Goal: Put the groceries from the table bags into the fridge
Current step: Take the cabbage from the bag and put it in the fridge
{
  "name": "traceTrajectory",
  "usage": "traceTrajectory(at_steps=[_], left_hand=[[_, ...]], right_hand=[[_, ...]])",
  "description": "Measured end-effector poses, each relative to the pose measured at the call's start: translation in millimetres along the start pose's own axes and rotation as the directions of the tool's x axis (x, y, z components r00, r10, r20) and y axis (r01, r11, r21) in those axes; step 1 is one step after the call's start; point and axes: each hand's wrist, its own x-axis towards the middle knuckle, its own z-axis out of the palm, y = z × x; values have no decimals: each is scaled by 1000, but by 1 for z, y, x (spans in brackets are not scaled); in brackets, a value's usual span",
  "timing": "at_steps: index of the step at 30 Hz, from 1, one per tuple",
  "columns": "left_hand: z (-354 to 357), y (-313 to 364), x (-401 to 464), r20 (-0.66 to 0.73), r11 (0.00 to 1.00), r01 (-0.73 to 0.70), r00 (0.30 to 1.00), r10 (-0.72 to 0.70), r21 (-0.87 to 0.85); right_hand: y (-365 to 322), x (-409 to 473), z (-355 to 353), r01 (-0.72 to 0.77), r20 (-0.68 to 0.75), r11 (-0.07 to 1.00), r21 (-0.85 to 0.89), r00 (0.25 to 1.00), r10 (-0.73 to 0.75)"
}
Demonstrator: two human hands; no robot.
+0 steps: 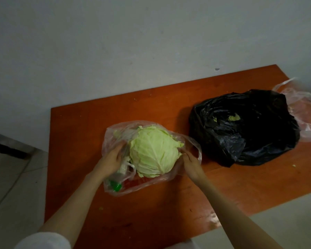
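A pale green cabbage (153,152) lies in an opened clear plastic bag (113,133) on the orange-brown table (151,209). My left hand (113,159) rests against the cabbage's left side, fingers apart, partly inside the bag. My right hand (189,163) touches the cabbage's right side and pinches the bag's edge there. Under my left hand the bag also holds a white item (123,169) and something green (116,186). A crumpled black bag (244,128) lies to the right, with bits of green leaf showing in its folds.
A second clear, pinkish bag (305,112) lies at the table's far right edge behind the black one. A grey-white wall stands behind the table. Tiled floor shows at the left and lower right. Small leaf scraps dot the tabletop.
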Motion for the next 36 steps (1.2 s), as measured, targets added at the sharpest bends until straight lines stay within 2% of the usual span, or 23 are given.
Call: traceTrajectory(at_steps=[1, 3, 5, 7, 10, 12, 14, 16, 18, 21, 24, 28, 32, 36], left_hand=[[-2, 3, -1, -21, 1000, 15, 1000, -15, -14], [-6, 15, -5, -159, 997, 56, 985, -64, -54], [-8, 30, -10, -355, 995, 15, 933, -51, -103], [-11, 47, -12, -431, 986, -53, 902, -21, -158], [-10, 69, -7, -245, 964, -6, 968, -62, -266], [-6, 75, -1, -102, 951, 31, 993, -65, -306], [-3, 79, 4, -34, 963, 58, 997, -69, -262], [1, 79, 8, -18, 969, 85, 996, -92, -232], [4, 80, 9, 2, 956, 105, 994, -109, -273], [5, 80, 9, -3, 930, 111, 993, -119, -350], [2, 78, 11, 1, 928, 110, 993, -118, -356], [-2, 73, 13, 81, 909, 155, 988, -133, -387], [-2, 74, 10, -1, 904, 103, 994, -113, -415], [-5, 72, -2, -38, 879, 75, 994, -104, -470]], right_hand=[[-3, -4, 0, 30, -90, 999, -11, 995, -31], [-8, -16, 0, 114, -262, 992, -60, 957, -126], [-12, -24, 1, 161, -333, 987, -3, 931, -153], [-12, -26, 3, 124, -333, 989, 75, 938, -93], [-8, -22, 9, -6, -234, 995, 97, 972, 29], [-8, -22, 14, -115, -103, 969, 220, 985, 141], [-4, -20, 18, -244, 28, 893, 378, 967, 252], [-1, -20, 21, -270, 124, 814, 514, 963, 241], [-5, -24, 22, -266, 179, 743, 614, 964, 197], [-11, -23, 25, -231, 210, 731, 642, 970, 123], [-20, -23, 30, -219, 246, 721, 657, 967, 70], [-23, -22, 37, -247, 283, 673, 697, 957, 58], [-26, -21, 41, -242, 278, 645, 725, 959, 47], [-32, -27, 47, -196, 207, 620, 760, 977, 55]])
